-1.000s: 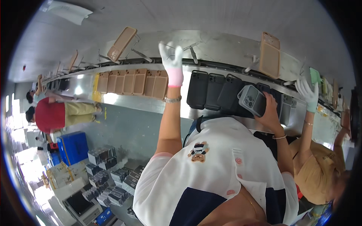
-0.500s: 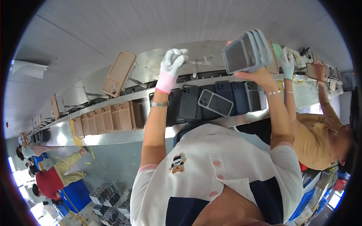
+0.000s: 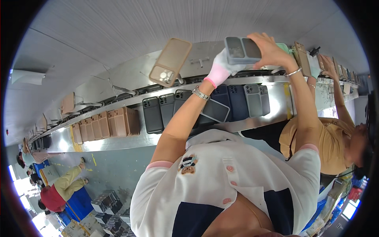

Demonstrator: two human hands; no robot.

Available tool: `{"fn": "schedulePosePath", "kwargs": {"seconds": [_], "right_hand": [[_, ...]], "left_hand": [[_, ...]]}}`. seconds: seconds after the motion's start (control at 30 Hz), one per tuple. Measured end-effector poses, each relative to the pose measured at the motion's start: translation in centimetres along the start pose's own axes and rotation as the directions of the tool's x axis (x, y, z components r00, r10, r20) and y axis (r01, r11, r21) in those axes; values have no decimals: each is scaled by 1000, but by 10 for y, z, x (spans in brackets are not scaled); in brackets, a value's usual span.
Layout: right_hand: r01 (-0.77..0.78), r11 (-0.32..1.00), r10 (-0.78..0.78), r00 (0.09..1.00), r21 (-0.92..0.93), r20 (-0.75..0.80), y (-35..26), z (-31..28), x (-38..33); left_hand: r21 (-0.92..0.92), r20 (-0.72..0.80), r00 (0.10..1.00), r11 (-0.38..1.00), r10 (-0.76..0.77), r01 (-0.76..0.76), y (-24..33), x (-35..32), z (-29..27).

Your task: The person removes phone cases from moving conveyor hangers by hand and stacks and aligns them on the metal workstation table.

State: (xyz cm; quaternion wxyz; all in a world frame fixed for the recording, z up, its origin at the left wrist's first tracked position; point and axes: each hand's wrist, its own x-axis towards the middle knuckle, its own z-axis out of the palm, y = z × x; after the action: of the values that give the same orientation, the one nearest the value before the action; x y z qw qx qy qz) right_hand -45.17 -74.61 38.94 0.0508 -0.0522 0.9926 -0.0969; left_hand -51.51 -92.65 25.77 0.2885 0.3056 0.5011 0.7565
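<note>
A stack of grey-blue phone cases (image 3: pixel 245 59) is held up over the metal ledge between my two hands. My left hand (image 3: pixel 224 66), in a white glove with a pink cuff, is closed on the stack's left end, with fingertips showing under its lower edge. Bare, my right hand (image 3: pixel 275 51) spans the right end, thumb below and fingers above. Left of my glove a tan phone case (image 3: pixel 171 62) sits tilted on a metal holder. Beneath my left forearm a clear phone case with a light frame (image 3: pixel 216 110) lies across dark phone cases (image 3: pixel 153 114), partly hidden.
Tan phone cases (image 3: pixel 120 122) stand in a row on the ledge to the left. Metal holders (image 3: pixel 120 90) line a track behind it. On the right a co-worker in a tan shirt (image 3: pixel 331 146) reaches to the same line. Stacked boxes (image 3: pixel 107 201) stand lower left.
My left hand has moved right and taken hold of the phone case stack, while my right hand has shifted its grip to the right end. The tan case on its holder has travelled right.
</note>
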Motion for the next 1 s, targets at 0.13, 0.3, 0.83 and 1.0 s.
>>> {"fn": "schedulePosePath", "kwargs": {"seconds": [0.13, 0.3, 0.83, 1.0], "right_hand": [[-100, 983, 124, 980, 152, -156, 52, -9, -25], [-66, 679, 318, 924, 731, -212, 4, -16, -44], [525, 285, -410, 823, 802, -393, -342, 45, 184], [343, 494, -291, 931, 799, -220, -328, 43, 213]], "left_hand": [[377, 61, 992, 923, -111, 80, -22, -56, -37], [-64, -104, 915, 921, -389, 384, 13, -197, -152], [455, -874, 106, 876, 474, -163, 137, -277, -339], [275, -784, 515, 937, 348, -215, 166, -269, -345]]}}
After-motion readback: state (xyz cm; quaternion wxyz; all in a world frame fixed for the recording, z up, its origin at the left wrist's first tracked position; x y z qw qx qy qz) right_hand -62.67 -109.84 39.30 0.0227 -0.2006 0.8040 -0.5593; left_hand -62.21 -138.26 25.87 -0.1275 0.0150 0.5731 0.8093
